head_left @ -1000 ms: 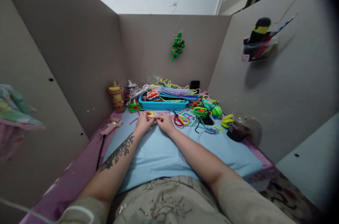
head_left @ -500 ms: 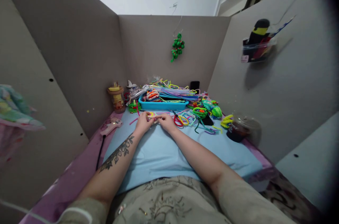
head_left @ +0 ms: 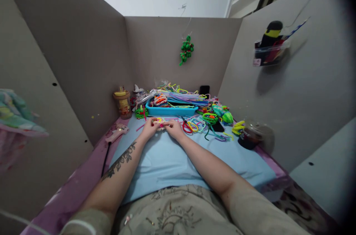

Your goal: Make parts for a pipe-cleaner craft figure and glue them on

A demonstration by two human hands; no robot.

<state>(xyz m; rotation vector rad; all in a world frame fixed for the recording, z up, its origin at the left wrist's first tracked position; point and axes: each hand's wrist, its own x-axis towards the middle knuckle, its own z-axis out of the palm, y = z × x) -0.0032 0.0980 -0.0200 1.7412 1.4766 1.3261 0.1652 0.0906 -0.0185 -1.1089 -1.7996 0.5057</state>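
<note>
Between my two hands is a small pipe-cleaner figure [head_left: 160, 125], cream with pink and yellow parts. My left hand [head_left: 149, 129] pinches its left side, and my right hand [head_left: 175, 129] has its fingertips closed on the right side. Both hands rest over the light blue cloth [head_left: 167, 157], and the fingers partly cover the figure. Just right of my right hand lie scissors [head_left: 189, 126] with red and yellow handles. Loose pipe cleaners [head_left: 200, 123] are scattered beside them.
Behind my hands stands a blue tray [head_left: 172, 111] heaped with pipe cleaners. A green figure [head_left: 141, 112] and a tumbler [head_left: 122, 104] are at left, with a pink glue gun [head_left: 117, 133] nearer. Several finished figures [head_left: 222, 111] and a dark drink cup [head_left: 250, 135] occupy the right. Grey partitions surround the table.
My fingers have shifted slightly on the figure, and more of its pink middle shows between them. Everything else on the table stays where it was.
</note>
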